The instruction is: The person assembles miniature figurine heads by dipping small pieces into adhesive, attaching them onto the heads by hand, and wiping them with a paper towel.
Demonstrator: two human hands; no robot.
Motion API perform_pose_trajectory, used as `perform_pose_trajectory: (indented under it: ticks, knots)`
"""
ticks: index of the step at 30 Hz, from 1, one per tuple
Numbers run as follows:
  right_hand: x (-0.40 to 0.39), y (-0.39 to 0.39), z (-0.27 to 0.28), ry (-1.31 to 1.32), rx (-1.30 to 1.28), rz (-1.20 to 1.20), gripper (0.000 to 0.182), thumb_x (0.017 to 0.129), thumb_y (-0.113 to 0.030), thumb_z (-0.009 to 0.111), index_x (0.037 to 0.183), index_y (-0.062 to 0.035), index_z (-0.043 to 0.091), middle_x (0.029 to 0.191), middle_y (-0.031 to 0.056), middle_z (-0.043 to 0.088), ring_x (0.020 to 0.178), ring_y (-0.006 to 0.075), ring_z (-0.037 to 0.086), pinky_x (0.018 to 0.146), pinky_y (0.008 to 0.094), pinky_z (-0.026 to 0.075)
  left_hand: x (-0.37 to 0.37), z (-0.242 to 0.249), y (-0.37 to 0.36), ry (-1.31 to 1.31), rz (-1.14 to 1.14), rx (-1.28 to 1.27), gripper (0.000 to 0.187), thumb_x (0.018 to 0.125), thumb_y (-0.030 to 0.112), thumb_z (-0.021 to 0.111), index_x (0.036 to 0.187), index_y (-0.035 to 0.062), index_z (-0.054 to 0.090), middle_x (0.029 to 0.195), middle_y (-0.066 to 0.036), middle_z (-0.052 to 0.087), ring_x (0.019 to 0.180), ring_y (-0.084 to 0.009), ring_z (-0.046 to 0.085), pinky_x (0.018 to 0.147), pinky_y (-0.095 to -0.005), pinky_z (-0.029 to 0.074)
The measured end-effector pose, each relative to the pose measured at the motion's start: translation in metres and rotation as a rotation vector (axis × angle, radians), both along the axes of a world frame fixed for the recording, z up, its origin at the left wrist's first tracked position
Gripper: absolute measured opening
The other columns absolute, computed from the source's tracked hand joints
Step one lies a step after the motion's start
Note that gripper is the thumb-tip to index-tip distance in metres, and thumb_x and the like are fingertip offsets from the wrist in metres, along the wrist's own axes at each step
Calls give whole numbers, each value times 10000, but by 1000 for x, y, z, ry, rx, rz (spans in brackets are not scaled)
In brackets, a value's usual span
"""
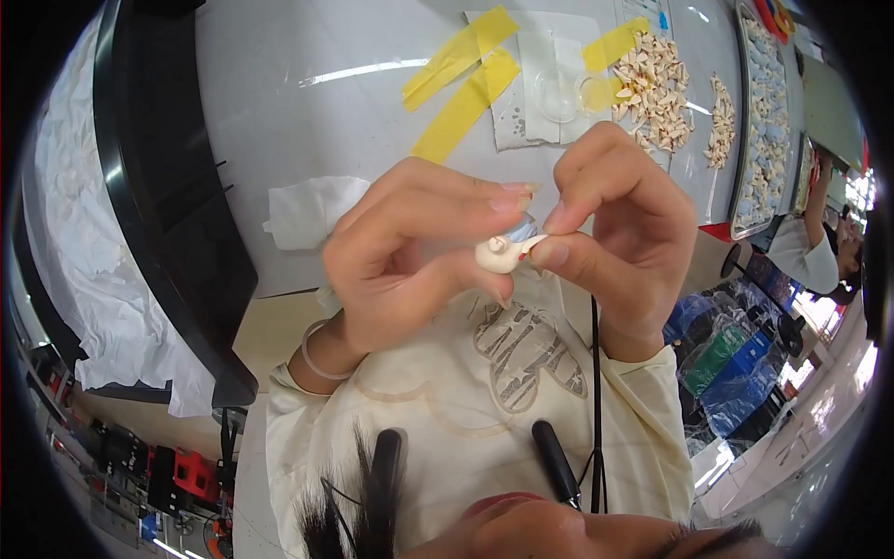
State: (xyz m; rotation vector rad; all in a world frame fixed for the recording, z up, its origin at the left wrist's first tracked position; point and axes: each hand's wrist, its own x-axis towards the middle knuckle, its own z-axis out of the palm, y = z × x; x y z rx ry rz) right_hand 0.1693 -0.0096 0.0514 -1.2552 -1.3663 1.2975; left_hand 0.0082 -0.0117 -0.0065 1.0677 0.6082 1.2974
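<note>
Between the thumb and fingers of my left hand (400,233) is a small cream figurine (495,255) with a little knob on its front and a pale blue part (523,229) behind. My right hand (629,219) pinches a small cream pointed piece (534,244) between thumb and forefinger, right at the figurine's side. A speck of red shows where the piece meets the figurine. Both hands are close together above the table's near edge, in front of my shirt. Beyond my left hand lies a crumpled white tissue (312,212).
Similar cream pieces form a large heap (655,88) and a smaller pile (720,121) at the back right. A clear round dish (557,93) stands on white paper with yellow tape (466,107). A long tray (742,200) holds blue and cream figurines. Another person (808,252) is at far right.
</note>
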Motion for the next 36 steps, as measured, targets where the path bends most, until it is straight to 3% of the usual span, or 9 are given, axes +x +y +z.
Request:
perform_pose_trajectory:
  ticks: [3,8,10,14,36]
  knots:
    - [-1,-1,2,-145,110,26,203,590,-63,734,682,-19,558,687,56,482,646,133,433,568,215,312,-1,-4,1,5,-1,54,306,617,2,720,892,-46,596,896,-181,593,801,-227,600,687,-279,483]
    - [-1,-7,3,-244,175,38,205,592,-78,741,671,-14,564,672,53,511,631,146,453,560,228,332,2,-6,2,97,76,351,280,633,-41,678,899,-49,594,911,-191,579,770,-233,596,614,-278,487]
    - [-4,-10,6,-248,175,-13,193,511,76,649,663,-33,600,672,60,550,621,170,508,553,241,382,1,-5,1,72,57,366,269,637,-48,664,896,-53,594,924,-192,572,764,-241,595,612,-287,490]
    - [-4,-16,9,-274,160,-11,194,510,93,630,653,-36,603,671,57,550,620,169,510,565,241,381,-2,-6,0,128,60,497,250,646,-48,641,891,-58,596,965,-195,556,756,-265,591,604,-302,495]
    - [-5,-16,-3,-189,126,-54,223,503,98,650,659,-50,592,678,43,552,655,152,513,568,233,398,3,-12,-1,216,221,656,299,593,-39,688,875,-61,591,942,-185,560,770,-278,590,590,-309,505]
